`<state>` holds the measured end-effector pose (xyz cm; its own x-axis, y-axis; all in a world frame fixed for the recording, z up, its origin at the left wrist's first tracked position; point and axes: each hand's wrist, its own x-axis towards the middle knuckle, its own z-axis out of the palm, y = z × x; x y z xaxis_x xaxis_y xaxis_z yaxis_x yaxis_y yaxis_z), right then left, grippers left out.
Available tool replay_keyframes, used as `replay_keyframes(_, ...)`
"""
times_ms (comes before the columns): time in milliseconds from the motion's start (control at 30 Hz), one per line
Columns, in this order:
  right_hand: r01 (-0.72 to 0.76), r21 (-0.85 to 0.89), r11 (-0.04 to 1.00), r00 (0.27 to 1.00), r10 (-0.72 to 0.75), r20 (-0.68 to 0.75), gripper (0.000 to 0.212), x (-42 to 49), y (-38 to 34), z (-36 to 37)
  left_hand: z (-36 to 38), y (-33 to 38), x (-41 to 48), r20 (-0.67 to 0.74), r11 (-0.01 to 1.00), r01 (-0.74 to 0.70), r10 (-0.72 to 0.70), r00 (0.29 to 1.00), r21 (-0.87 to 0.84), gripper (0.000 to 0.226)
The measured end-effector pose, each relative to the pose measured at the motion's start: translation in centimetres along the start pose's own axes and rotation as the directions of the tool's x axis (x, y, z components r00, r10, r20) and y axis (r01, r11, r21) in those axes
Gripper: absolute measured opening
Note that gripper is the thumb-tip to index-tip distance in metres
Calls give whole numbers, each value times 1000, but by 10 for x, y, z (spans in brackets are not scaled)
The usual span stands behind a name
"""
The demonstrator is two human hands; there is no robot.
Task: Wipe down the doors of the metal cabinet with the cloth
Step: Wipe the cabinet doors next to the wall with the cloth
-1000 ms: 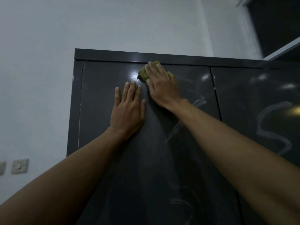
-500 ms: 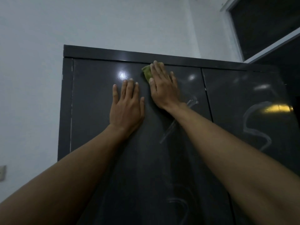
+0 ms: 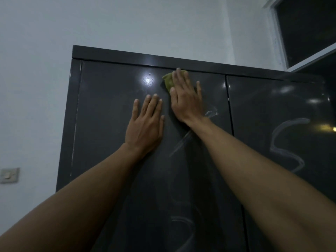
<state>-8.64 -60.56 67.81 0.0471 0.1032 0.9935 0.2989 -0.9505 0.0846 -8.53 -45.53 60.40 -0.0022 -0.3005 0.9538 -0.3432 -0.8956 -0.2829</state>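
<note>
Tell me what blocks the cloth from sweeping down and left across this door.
The left hand lies flat on the door, just below and left of the cloth, which the right hand presses near the top edge. It sits in that path; nothing else visible does.

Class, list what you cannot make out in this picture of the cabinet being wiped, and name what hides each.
Head view:
- cloth: mostly covered by the right hand.
- left door: lower part behind the forearms, cut by the bottom edge.
- right door: cut by the right edge.
- wall switch: small and dim, at the left edge.
</note>
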Motion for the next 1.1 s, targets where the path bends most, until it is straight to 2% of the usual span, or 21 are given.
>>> replay_keyframes(100, -162, 29, 986, 985, 163, -64, 53, -7, 4, 2, 2, 1, -2, -27, 1000, 24, -24, 999, -4, 52)
replay_keyframes(167, -213, 48, 976, 972, 217, -93, 54, -23, -5, 7, 2, 0, -5, -41, 999, 46, -46, 998, -14, 53)
replay_keyframes(233, -159, 37, 987, 984, 161, -69, 54, -40, -13, 8, 3, 0, -6, -42, 998, 63, -64, 997, -22, 53)
replay_keyframes(367, 62, -33, 997, 998, -61, 34, 53, -62, -4, -2, 4, 0, -8, -62, 996, 82, -84, 995, -32, 52)
replay_keyframes(433, 22, -52, 998, 1000, -21, 23, 53, -69, 2, -5, 4, 0, -11, -71, 995, 93, -96, 993, -39, 52)
replay_keyframes(533, -133, -14, 991, 991, 133, -18, 53, -74, -7, -1, 2, 0, -17, -71, 995, 85, -89, 993, -48, 51)
replay_keyframes(567, -125, -6, 992, 992, 125, -18, 53, -78, -11, 0, 2, -1, -19, -70, 995, 82, -86, 994, -53, 51)
replay_keyframes(700, 170, -49, 984, 985, -168, 43, 52, -105, -10, 0, 2, 0, -27, -83, 994, 81, -87, 993, -69, 49)
replay_keyframes(733, 207, -70, 976, 978, -204, 54, 52, -111, -5, -2, 2, 0, -31, -84, 994, 80, -86, 993, -73, 49)
replay_keyframes(767, 200, -81, 976, 979, -196, 52, 51, -114, 0, -2, 1, 1, -33, -84, 995, 75, -81, 993, -72, 49)
replay_keyframes(900, -65, -26, 998, 997, 64, -38, 53, -116, -12, 3, -1, 0, -45, -70, 997, 54, -58, 996, -58, 49)
replay_keyframes(933, -82, -15, 997, 996, 81, -45, 53, -118, -18, 5, -1, 0, -47, -65, 997, 47, -50, 997, -55, 49)
replay_keyframes(1000, 16, -26, 1000, 1000, -17, -19, 53, -130, -24, 8, -1, 0, -53, -59, 998, 32, -35, 998, -53, 48)
replay_keyframes(1100, 295, -78, 952, 955, -291, 54, 51, -150, -10, 5, -1, -1, -61, -58, 999, -13, 10, 998, -40, 49)
